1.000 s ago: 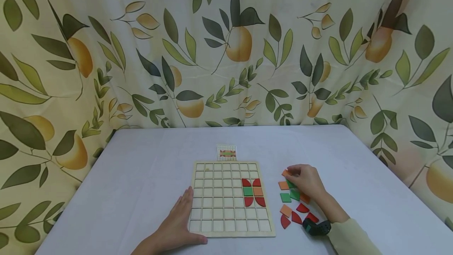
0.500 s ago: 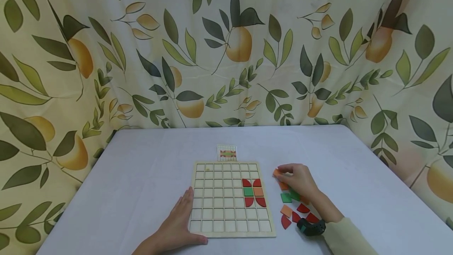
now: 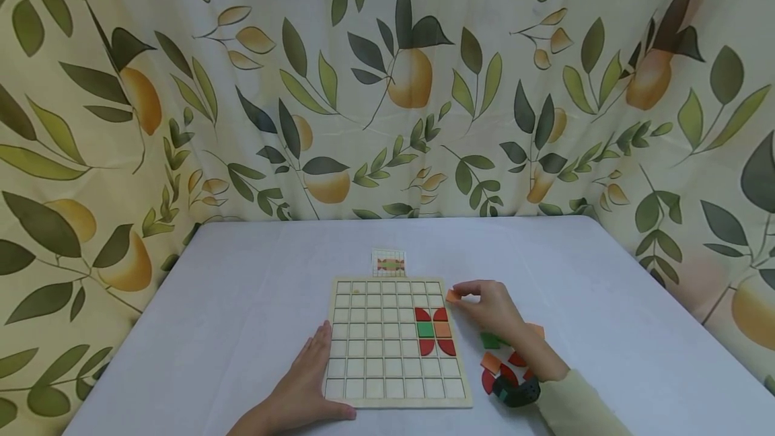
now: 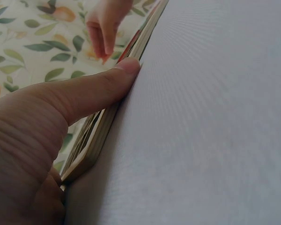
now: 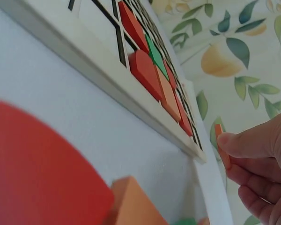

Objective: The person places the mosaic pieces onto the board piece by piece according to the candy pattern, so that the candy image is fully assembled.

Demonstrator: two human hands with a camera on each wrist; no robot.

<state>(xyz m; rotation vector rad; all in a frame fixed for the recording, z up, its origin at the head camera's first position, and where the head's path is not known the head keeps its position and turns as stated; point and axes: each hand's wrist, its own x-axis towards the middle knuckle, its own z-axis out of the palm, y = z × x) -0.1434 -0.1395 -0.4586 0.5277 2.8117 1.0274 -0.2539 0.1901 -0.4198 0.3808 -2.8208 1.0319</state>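
My left hand (image 3: 299, 379) rests at the board's near left corner, fingers straight along the left side and thumb (image 4: 105, 86) against the front edge. The wooden grid board (image 3: 371, 367) lies flat and holds four red quarter-round tiles around a green square tile (image 3: 426, 330) and an orange square one (image 3: 443, 330). Beside the board's right edge, toward the back, my right hand (image 3: 493, 308) pinches another orange square tile (image 5: 223, 149) between thumb and fingertips. That tile is on edge in the right wrist view and overlaps the board's rim in the head view.
Loose red, orange and green tiles (image 3: 491, 362) lie right of the board, partly hidden under my right forearm and its black wristband (image 3: 517, 392). A small pattern card (image 3: 389, 263) lies behind the board. A leaf-and-fruit curtain (image 3: 387, 153) hangs behind the white table (image 3: 254, 268).
My right hand has moved left from the loose tiles to the board's right edge, carrying the orange square tile. The left hand stays at the board's corner.
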